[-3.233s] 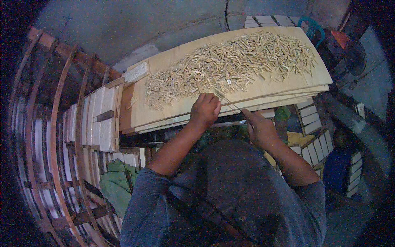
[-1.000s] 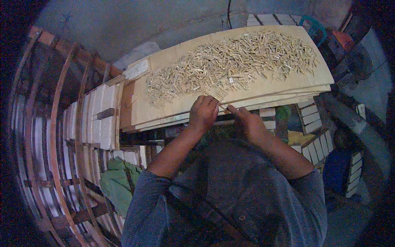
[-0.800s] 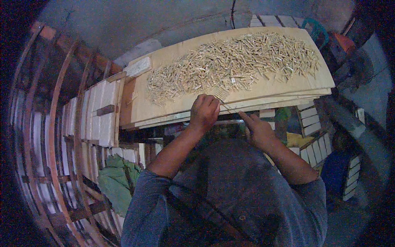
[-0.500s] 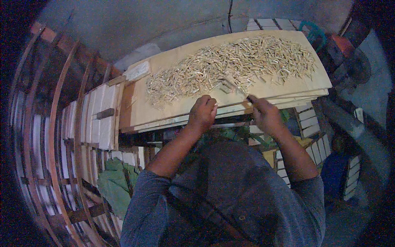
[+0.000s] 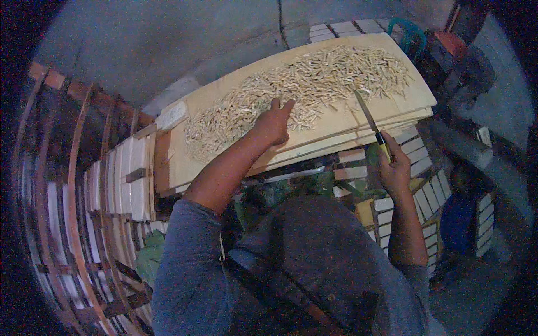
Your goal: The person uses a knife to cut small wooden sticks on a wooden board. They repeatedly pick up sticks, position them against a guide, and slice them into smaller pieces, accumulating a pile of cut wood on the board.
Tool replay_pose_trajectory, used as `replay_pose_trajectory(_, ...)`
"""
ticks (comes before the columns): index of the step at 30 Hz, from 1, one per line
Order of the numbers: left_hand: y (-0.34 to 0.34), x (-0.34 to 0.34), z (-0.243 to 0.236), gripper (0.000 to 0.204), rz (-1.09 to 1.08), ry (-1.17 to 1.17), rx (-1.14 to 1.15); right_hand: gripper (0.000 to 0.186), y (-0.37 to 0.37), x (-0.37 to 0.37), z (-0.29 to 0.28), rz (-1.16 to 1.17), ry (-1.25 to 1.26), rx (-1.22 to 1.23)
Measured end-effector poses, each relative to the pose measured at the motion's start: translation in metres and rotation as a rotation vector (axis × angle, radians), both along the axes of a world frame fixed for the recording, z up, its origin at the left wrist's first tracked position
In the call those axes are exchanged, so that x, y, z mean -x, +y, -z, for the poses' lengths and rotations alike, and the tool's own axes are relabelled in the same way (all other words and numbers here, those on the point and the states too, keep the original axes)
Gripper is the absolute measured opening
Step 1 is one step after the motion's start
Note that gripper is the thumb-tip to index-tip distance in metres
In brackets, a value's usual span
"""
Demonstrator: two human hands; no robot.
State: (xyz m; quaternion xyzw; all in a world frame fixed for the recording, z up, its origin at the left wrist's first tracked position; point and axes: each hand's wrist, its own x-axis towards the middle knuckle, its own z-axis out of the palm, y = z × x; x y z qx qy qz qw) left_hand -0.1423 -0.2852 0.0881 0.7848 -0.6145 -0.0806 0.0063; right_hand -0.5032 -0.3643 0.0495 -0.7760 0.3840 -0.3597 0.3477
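Note:
Many short pale stick pieces, like small wooden pegs (image 5: 224,112), lie heaped along a light wooden board (image 5: 370,116). My left hand (image 5: 274,124) reaches over the board's near edge to the front of the heap. Its fingers are stretched apart and touch or hover over the pieces; nothing shows held in them. In my right hand (image 5: 396,168), off the near right edge of the board, is a knife (image 5: 368,116) with a yellow and black handle. The fingers are closed round that handle. The narrow blade points away over the board, its tip near the pieces.
Under the top board lie more boards (image 5: 358,134). A pale block (image 5: 171,116) sits at the board's left end. Slatted wooden racks (image 5: 78,185) stand on the left. White-slatted trays (image 5: 414,151) are at the right, with a blue object (image 5: 458,227) beyond.
My left hand has moved forward from the board's near edge onto the heap, its fingers opening out. My right hand has drawn right and nearer with the knife. The view has shifted slightly.

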Motion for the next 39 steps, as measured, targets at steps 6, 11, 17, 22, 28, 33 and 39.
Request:
replay_pose_trajectory(6, -0.042, 0.011, 0.031, 0.078, 0.021, 0.144, 0.143, 0.051, 0.015, 0.069, 0.009, 0.162, 0.044, -0.178)
replay_pose_trajectory(11, -0.079, 0.04, 0.045, 0.068, -0.01, 0.191, 0.381, 0.051, 0.033, 0.102, 0.013, 0.252, 0.083, -0.319)
replay_pose_trajectory(17, -0.158, 0.048, 0.046, 0.055, 0.1, 0.198, 0.586, 0.05, 0.04, 0.13, 0.06, 0.253, -0.059, -0.305)
replay_pose_trajectory(22, -0.232, 0.06, -0.01, 0.051, 0.124, 0.29, 0.501, 0.05, 0.048, 0.145, 0.047, 0.281, -0.06, -0.409)
replay_pose_trajectory(28, -0.286, 0.004, -0.009, 0.051, 0.035, 0.21, 0.382, 0.052, 0.054, 0.16, 0.057, 0.333, 0.015, -0.439)
replay_pose_trajectory(33, -0.263, -0.027, -0.026, 0.065, -0.007, 0.04, 0.346, 0.054, 0.063, 0.187, 0.08, 0.375, 0.019, -0.337)
replay_pose_trajectory(39, -0.196, -0.005, -0.02, 0.068, 0.121, -0.389, 0.449, 0.056, 0.061, 0.193, 0.073, 0.395, -0.012, -0.405)
